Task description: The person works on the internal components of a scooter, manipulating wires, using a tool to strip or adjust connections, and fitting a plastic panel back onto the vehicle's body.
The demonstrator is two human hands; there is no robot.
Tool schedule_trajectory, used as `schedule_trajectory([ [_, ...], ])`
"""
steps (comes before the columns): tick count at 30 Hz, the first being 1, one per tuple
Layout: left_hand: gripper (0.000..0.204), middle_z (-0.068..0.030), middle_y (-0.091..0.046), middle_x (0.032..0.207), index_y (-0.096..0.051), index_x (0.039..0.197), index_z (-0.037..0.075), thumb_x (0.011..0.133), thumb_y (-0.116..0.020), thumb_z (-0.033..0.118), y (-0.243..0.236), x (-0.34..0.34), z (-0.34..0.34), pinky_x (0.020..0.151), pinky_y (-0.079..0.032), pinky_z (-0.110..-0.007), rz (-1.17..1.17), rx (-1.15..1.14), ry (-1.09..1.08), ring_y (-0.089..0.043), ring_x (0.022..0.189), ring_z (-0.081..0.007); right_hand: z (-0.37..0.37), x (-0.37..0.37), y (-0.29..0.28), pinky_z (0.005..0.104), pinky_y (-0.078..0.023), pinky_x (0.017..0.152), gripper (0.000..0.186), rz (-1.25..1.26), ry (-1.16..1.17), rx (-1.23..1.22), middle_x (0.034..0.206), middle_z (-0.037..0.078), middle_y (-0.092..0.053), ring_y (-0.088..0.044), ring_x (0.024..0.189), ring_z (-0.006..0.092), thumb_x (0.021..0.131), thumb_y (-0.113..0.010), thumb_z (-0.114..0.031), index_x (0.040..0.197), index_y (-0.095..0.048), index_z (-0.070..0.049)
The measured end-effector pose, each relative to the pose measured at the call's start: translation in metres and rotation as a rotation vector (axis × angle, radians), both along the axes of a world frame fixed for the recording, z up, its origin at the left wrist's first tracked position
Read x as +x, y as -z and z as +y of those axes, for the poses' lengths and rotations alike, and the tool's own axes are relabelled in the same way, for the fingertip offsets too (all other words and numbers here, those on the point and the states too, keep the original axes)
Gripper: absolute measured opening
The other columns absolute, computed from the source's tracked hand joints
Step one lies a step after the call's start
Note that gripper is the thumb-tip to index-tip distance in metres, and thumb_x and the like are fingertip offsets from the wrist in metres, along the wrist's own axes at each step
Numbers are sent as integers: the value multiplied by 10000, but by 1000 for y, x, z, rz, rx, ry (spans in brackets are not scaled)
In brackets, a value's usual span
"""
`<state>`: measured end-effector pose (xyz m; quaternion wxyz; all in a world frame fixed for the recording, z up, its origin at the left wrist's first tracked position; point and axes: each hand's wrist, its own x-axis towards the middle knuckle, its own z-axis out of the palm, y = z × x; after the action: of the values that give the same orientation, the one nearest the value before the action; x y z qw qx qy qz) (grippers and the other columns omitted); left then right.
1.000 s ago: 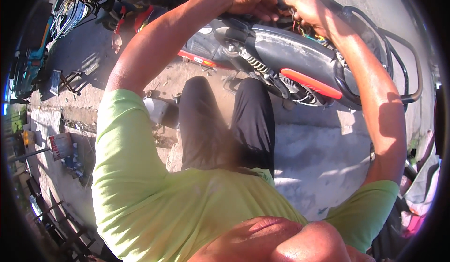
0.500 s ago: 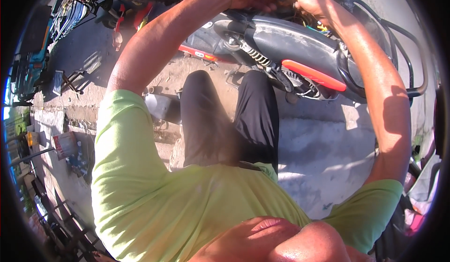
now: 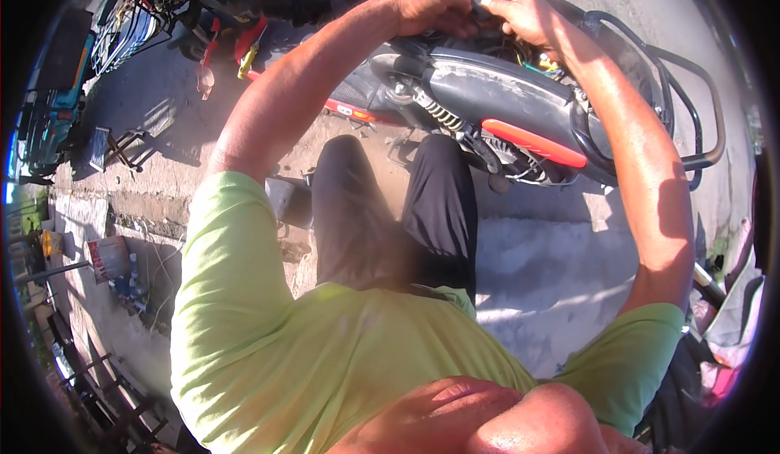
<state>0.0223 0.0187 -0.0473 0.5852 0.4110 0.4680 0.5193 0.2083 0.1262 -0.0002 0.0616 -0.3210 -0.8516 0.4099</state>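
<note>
Over the open top of a motorcycle (image 3: 496,80), my two hands work close together at the far side of the view. My left hand (image 3: 432,7) is closed, with its fingers curled and partly hidden. Facing it, my right hand (image 3: 526,17) pinches at a small dark part (image 3: 485,13) between the hands; its kind is too small to tell. Wires with yellow connectors (image 3: 549,62) show just below my right hand. Under the hands lie the dusty black side panel (image 3: 479,72), a coil-spring shock absorber (image 3: 439,111) and an orange-red trim strip (image 3: 532,143).
A black tubular rail (image 3: 708,117) curves around the motorcycle's right end. To the left are a red-handled tool (image 3: 207,60), a small metal stand (image 3: 122,147) and a teal machine (image 3: 63,100). A grey container (image 3: 280,197) sits beside my left knee.
The motorcycle and both hands sit slightly lower in the view. My hands stay together over the same spot, and the dark part between them shows more plainly.
</note>
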Motion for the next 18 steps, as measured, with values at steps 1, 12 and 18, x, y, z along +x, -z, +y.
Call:
schedule_trajectory([
  [1,309,-196,-730,1094,-670,1190,-40,953,-674,159,-3,1,0,878,-622,-372,-4,-6,-1,-743,929,-276,0,2,-1,272,-483,741,455,0,7,3,1127,42,-684,-506,809,108,1031,-598,-323,1424,-593,-94],
  [12,319,-193,-709,1108,-635,1244,-59,945,-684,42,4,0,5,884,-628,-350,-12,-45,20,-738,945,-270,-4,2,1,244,-448,624,477,-22,5,31,1036,16,-670,-511,730,79,1025,-597,-301,1452,-563,-90],
  [18,328,-166,-722,1087,-640,1253,-47,950,-687,68,3,0,3,873,-611,-331,36,4,28,-733,926,-225,-8,2,-7,312,-505,710,490,0,29,-44,1036,91,-695,-573,767,128,1010,-606,-275,1439,-579,-41],
])
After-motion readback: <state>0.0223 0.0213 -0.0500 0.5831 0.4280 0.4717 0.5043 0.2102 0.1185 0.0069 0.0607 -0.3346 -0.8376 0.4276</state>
